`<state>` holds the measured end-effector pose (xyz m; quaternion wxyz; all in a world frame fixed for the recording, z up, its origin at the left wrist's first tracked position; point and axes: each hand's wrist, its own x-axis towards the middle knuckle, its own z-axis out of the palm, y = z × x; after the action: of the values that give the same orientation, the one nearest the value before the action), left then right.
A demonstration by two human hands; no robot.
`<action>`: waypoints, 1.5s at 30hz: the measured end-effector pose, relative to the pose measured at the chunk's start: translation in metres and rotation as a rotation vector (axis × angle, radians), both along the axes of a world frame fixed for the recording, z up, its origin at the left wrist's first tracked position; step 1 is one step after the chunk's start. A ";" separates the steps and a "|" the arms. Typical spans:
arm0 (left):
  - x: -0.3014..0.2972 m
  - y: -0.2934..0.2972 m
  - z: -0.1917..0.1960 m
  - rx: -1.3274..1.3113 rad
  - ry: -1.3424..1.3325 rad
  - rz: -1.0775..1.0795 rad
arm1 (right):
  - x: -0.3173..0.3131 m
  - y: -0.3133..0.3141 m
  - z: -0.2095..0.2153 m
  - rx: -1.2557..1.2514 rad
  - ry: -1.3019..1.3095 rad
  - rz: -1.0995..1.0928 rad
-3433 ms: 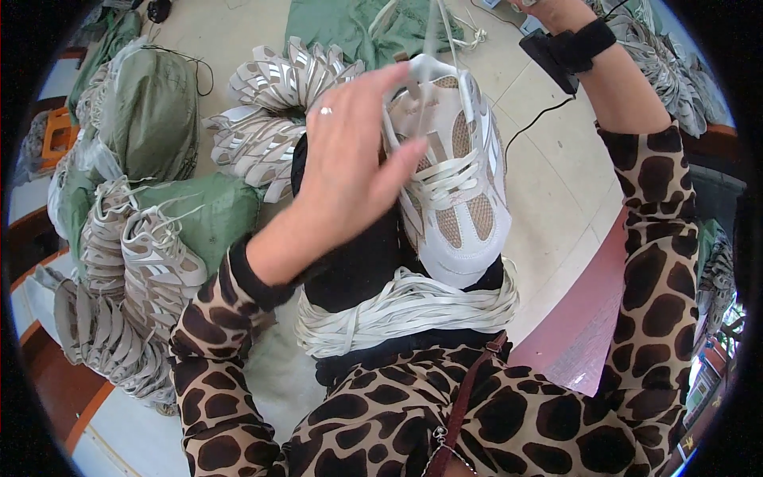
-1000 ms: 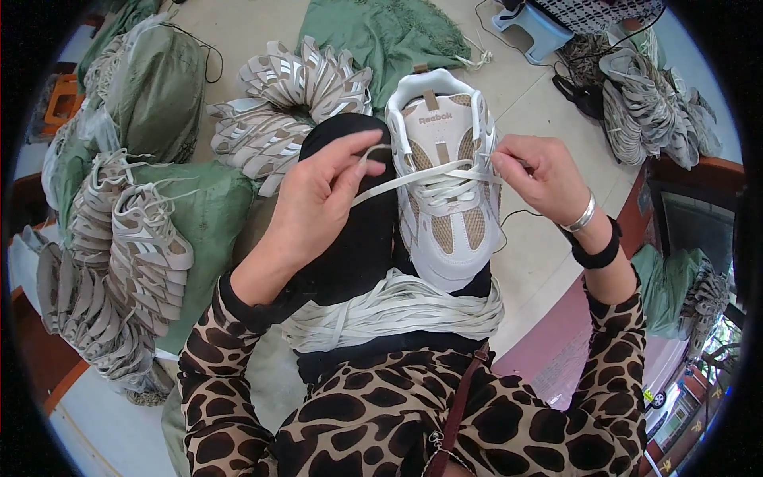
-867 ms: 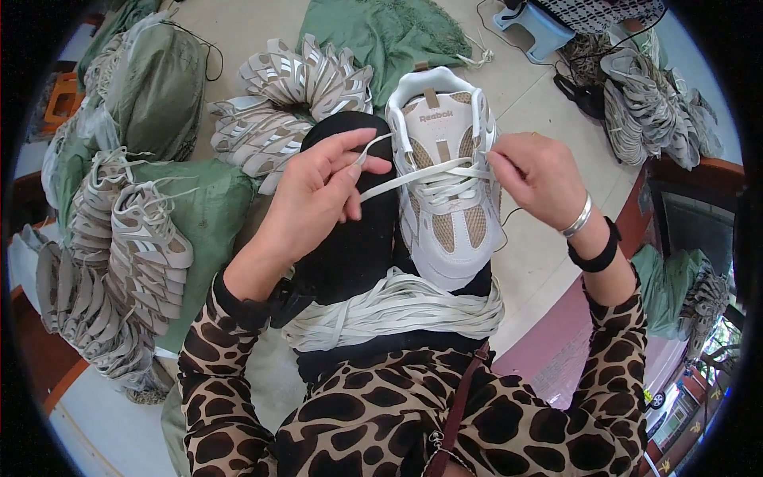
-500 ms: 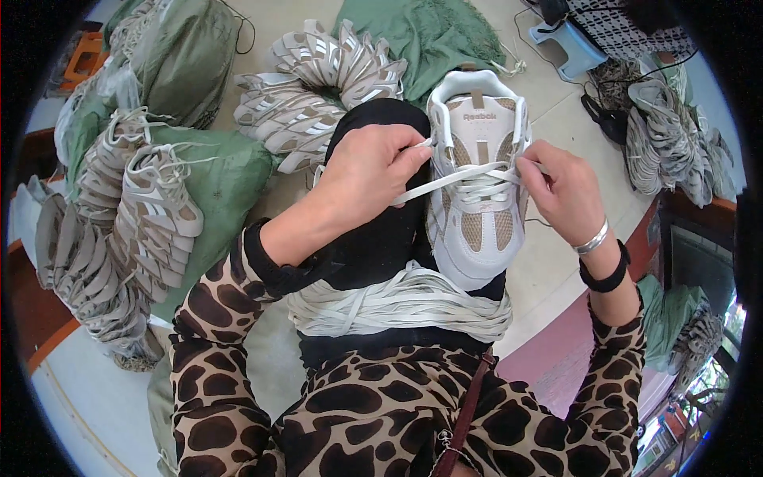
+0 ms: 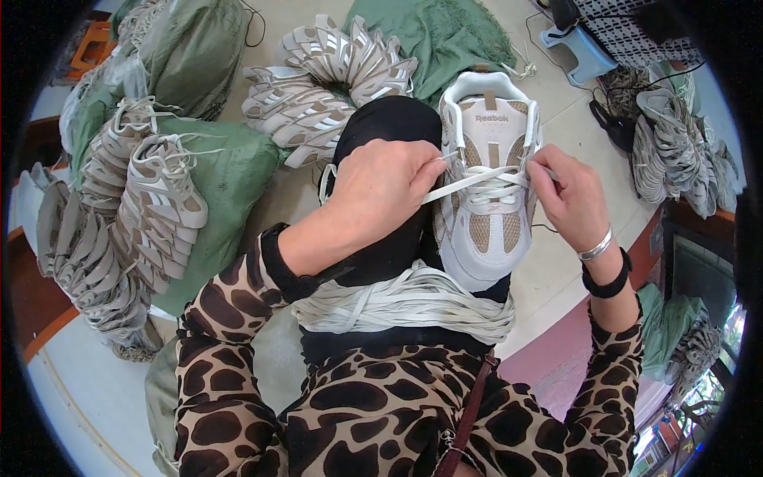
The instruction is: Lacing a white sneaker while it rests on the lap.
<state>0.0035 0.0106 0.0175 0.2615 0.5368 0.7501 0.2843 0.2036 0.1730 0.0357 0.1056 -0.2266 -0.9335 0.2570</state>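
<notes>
A white and beige sneaker upper (image 5: 490, 249) lies on my right thigh, toe toward me. Its white shoelace (image 5: 457, 186) crosses the tongue through the lower eyelets. My left hand (image 5: 385, 179) is closed in a pinch at the left eyelet row, a lace tip between thumb and forefinger; a length of lace runs from under this hand to the shoe. At the opposite eyelet edge, my right hand (image 5: 574, 195) is closed, thumb against curled fingers, on the lace there; its fingertips partly hide the hold. Across my lap rests a thick bundle of white laces (image 5: 397, 304).
Strung rings of shoe uppers (image 5: 318, 99) lie on the floor ahead. More uppers (image 5: 163, 203) rest against green sacks (image 5: 234, 179) at the left. A blue stool (image 5: 580, 60) stands far right, near another pile of uppers (image 5: 675, 151).
The whole view has shifted slightly. My left hand has come a little closer to the left eyelets with the lace tip; my right hand stays at the right edge.
</notes>
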 end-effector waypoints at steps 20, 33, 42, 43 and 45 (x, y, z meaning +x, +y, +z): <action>0.012 0.023 0.001 -0.091 0.099 -0.138 | 0.001 0.012 0.003 0.070 -0.081 0.093; -0.035 0.038 0.005 0.329 0.366 -0.613 | -0.034 0.064 0.026 0.226 -0.220 0.782; -0.018 0.057 0.002 0.058 0.218 -0.414 | -0.044 0.043 0.009 0.009 -0.252 0.375; -0.020 0.067 0.000 0.136 -0.060 -0.288 | -0.053 0.053 0.004 -0.081 -0.009 0.283; -0.033 0.093 0.002 0.366 -0.294 -0.182 | -0.075 0.087 0.006 -0.355 0.248 0.053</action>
<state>-0.0299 0.1032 0.0197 0.2908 0.5933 0.5885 0.4660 0.1287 0.2597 0.0417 0.1713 -0.1835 -0.8592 0.4458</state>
